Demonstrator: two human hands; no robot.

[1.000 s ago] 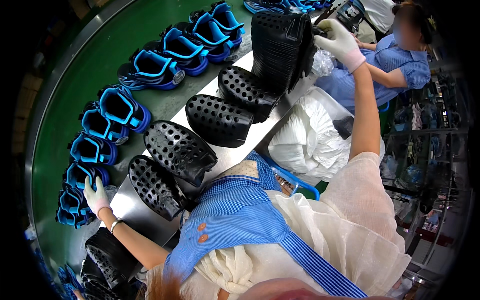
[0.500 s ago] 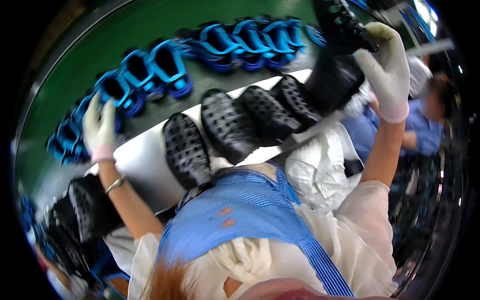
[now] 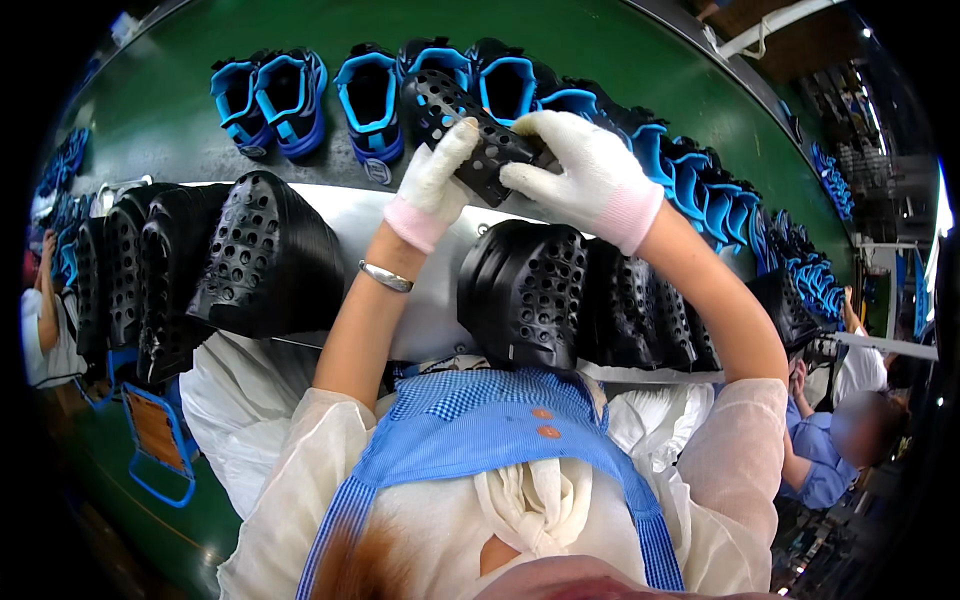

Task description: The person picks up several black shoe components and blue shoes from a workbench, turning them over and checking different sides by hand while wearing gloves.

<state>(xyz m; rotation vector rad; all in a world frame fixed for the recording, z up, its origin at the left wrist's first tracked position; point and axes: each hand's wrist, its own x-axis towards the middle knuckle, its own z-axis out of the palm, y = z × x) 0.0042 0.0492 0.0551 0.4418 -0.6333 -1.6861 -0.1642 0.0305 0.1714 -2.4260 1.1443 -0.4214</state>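
Note:
A black perforated plastic shoe insert (image 3: 450, 105) is tilted between my two white-gloved hands, above the near edge of the row of shoes. My left hand (image 3: 435, 182) grips its lower left side, thumb against the holes. My right hand (image 3: 592, 178) pinches the other end between thumb and fingers. Just beyond it stand black sneakers (image 3: 368, 95) with bright blue collars, their openings facing up. The insert partly covers the shoe (image 3: 435, 58) behind it.
Nested stacks of similar black inserts stand on a pale metal ledge (image 3: 400, 325) close to my body, one stack (image 3: 260, 260) on the left and another (image 3: 535, 290) on the right. More blue-black shoes (image 3: 690, 180) line the green surface (image 3: 590, 35). A co-worker (image 3: 830, 450) sits at the right.
My right hand has brought the insert from the far right to the middle. My left hand, apart near the shoes before, now grips it too. The whole view has swung round.

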